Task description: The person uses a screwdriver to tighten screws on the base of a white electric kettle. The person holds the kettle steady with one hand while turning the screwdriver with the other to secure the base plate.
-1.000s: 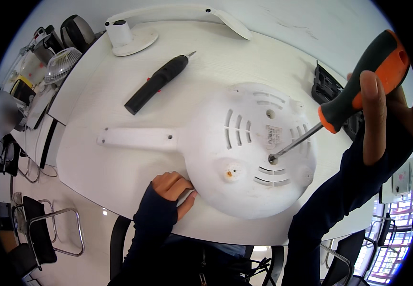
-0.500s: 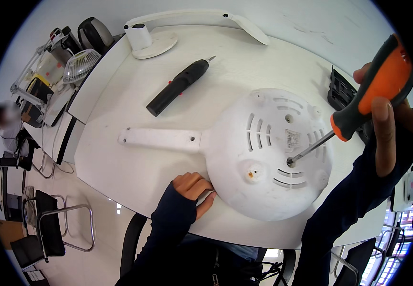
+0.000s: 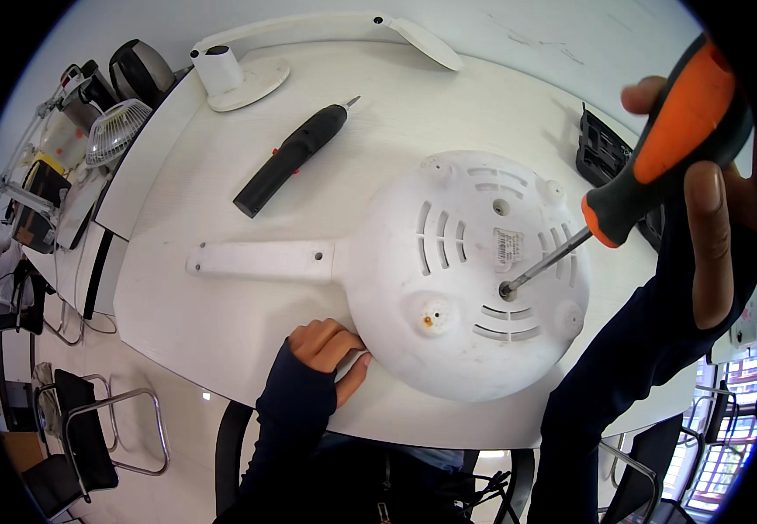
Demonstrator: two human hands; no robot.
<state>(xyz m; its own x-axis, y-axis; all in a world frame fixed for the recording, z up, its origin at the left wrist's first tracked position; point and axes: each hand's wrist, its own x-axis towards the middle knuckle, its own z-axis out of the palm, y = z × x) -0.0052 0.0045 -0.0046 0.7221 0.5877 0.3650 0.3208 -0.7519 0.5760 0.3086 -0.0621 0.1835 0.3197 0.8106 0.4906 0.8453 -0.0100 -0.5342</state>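
A white round appliance (image 3: 387, 327) with a long handle (image 3: 260, 261) lies bottom up on the table, showing vent slots, stubby feet and recessed screw holes. My right hand (image 3: 712, 253) is closed around the orange and dark grey handle of a screwdriver (image 3: 658, 144). Its slanted metal shaft reaches into a recessed hole near the middle of the underside, where the tip is hidden. At the near-left rim, my left hand (image 3: 328, 348) touches the appliance with curled fingers, close to where the long handle joins the body; its fingertips are partly hidden.
A black electric screwdriver (image 3: 291, 159) lies beyond the long handle. Behind it stands a white desk lamp (image 3: 247, 83). An open black case (image 3: 601, 144) is at the far right, partly behind my right arm. Chairs (image 3: 90, 428) and a side desk with a kettle (image 3: 140, 74) are leftward.
The whole view has shifted, so the table and its objects appear farther left. The screwdriver tip stays in the same hole, and my left hand keeps its place at the rim.
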